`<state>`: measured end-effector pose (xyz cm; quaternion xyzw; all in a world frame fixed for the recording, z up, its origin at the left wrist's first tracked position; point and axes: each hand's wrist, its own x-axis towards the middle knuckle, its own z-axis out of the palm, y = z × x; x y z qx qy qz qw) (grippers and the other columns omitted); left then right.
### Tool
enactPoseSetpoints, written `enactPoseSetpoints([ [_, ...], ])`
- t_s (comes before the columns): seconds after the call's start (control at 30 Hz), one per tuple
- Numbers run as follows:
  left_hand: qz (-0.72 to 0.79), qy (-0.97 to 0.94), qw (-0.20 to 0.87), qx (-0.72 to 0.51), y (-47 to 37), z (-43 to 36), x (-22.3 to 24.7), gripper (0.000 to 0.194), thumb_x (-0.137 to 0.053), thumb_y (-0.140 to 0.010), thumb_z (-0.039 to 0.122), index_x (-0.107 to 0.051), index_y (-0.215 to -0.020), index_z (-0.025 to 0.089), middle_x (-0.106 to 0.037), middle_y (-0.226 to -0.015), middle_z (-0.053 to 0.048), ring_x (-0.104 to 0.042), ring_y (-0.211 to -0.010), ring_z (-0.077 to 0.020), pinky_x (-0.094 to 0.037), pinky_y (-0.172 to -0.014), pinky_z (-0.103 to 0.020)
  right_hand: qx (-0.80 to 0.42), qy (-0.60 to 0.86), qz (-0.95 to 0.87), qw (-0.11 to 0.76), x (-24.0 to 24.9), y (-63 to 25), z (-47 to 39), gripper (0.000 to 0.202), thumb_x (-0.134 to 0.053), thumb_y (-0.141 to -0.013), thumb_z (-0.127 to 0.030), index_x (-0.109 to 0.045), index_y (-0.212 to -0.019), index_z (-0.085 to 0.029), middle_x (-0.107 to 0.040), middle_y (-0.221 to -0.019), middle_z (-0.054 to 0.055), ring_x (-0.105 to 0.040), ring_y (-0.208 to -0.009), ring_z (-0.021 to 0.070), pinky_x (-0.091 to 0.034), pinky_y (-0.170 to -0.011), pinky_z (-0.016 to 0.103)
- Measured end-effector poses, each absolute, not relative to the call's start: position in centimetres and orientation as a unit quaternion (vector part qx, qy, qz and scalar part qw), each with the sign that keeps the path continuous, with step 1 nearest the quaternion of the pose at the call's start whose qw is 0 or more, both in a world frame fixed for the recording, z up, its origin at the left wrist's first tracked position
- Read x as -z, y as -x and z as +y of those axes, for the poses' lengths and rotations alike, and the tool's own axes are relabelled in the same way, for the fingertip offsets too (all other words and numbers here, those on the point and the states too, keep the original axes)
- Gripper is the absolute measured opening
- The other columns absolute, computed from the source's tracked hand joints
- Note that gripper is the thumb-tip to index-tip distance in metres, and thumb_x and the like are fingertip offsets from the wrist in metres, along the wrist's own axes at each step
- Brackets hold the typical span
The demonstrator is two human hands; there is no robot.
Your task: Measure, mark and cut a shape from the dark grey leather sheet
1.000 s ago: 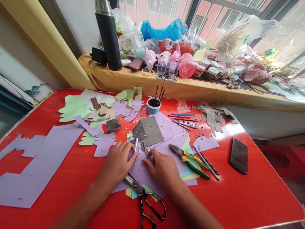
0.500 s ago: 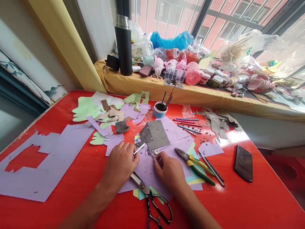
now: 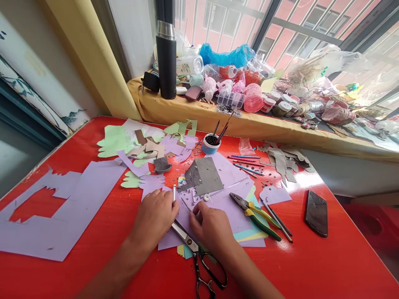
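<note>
My left hand (image 3: 157, 214) is closed round a thin white stick (image 3: 174, 193), which points up from the fingers. To its right, my right hand (image 3: 210, 224) pinches a thin, pointed metal tool (image 3: 186, 204) over the purple paper (image 3: 230, 216). Just above my right hand lies a small white spool (image 3: 206, 197). Behind both hands a dark grey sheet (image 3: 209, 176) rests on the paper, with dark crumbs beside it. Scissors (image 3: 188, 241) lie between my wrists. Pliers (image 3: 249, 209) with green and yellow handles are right of my right hand.
A cup (image 3: 211, 145) of black beads holds brushes behind the sheet. Coloured pens (image 3: 246, 162) and grey scraps (image 3: 282, 160) lie at the back right, a phone (image 3: 316, 213) at the right. Purple paper (image 3: 71, 207) and green cutouts (image 3: 114, 141) cover the left. A flask (image 3: 166, 62) stands on the sill.
My right hand has moved a little left and down with the pointed tool. The white stick in my left hand has turned from slanting right to nearly upright.
</note>
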<state>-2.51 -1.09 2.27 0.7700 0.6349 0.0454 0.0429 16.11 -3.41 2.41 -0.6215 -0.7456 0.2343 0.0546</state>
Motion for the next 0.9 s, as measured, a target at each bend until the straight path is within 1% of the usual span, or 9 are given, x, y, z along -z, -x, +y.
enactPoseSetpoints([
  [0.17,0.620,-0.779,0.079,-0.056,2.3,-0.9,-2.1,0.024,-0.052,-0.100,0.022,-0.065,-0.080,0.022,-0.075,-0.082,-0.011,-0.072,-0.089,-0.0344,-0.047,-0.075,-0.042,-0.205,0.619,-0.757,0.030,-2.8,-14.9,-2.4,0.015,-0.062,-0.103,-0.031,-0.072,-0.104,-0.021,-0.082,-0.078,0.005,-0.077,-0.073,0.0250,-0.029,-0.060,0.031],
  [0.4,0.615,-0.775,0.118,-0.080,3.1,-0.7,-2.0,0.027,-0.056,-0.102,0.032,-0.057,-0.077,0.025,-0.074,-0.080,-0.006,-0.071,-0.084,-0.0314,-0.046,-0.072,-0.040,-0.187,0.616,-0.765,0.027,-2.5,-14.4,-2.1,0.022,-0.059,-0.106,-0.037,-0.073,-0.102,-0.021,-0.083,-0.082,0.007,-0.077,-0.072,0.0248,-0.031,-0.059,0.032],
  [0.53,0.614,-0.772,0.128,-0.105,3.3,-0.4,-1.9,0.026,-0.057,-0.102,0.034,-0.055,-0.077,0.026,-0.072,-0.079,-0.004,-0.069,-0.082,-0.0297,-0.045,-0.071,-0.038,-0.201,0.607,-0.767,0.061,-2.4,-15.2,-2.4,0.020,-0.062,-0.106,-0.038,-0.073,-0.099,-0.022,-0.082,-0.082,0.006,-0.077,-0.073,0.0237,-0.032,-0.061,0.030],
  [0.7,0.590,-0.780,0.152,-0.143,3.3,0.0,-2.5,0.022,-0.058,-0.101,0.034,-0.059,-0.080,0.025,-0.071,-0.081,-0.003,-0.067,-0.084,-0.0285,-0.045,-0.073,-0.037,-0.232,0.612,-0.749,0.102,-2.8,-17.5,-3.0,0.017,-0.065,-0.105,-0.035,-0.073,-0.096,-0.023,-0.080,-0.077,0.002,-0.075,-0.071,0.0201,-0.033,-0.062,0.027],
  [0.77,0.560,-0.806,0.147,-0.126,2.8,0.4,-2.9,0.019,-0.058,-0.100,0.032,-0.062,-0.084,0.024,-0.071,-0.085,-0.004,-0.066,-0.088,-0.0289,-0.045,-0.076,-0.038,-0.244,0.611,-0.744,0.118,-2.8,-18.6,-3.3,0.016,-0.065,-0.105,-0.032,-0.073,-0.095,-0.022,-0.079,-0.076,0.001,-0.074,-0.070,0.0190,-0.034,-0.062,0.026],
  [0.9,0.520,-0.843,0.093,-0.097,0.5,2.5,-3.8,0.013,-0.058,-0.100,0.027,-0.068,-0.094,0.020,-0.072,-0.098,-0.010,-0.065,-0.098,-0.0312,-0.048,-0.085,-0.042,-0.271,0.601,-0.735,0.160,-2.4,-20.0,-3.8,0.016,-0.065,-0.104,-0.031,-0.072,-0.093,-0.021,-0.076,-0.073,0.000,-0.069,-0.066,0.0179,-0.035,-0.061,0.025],
])
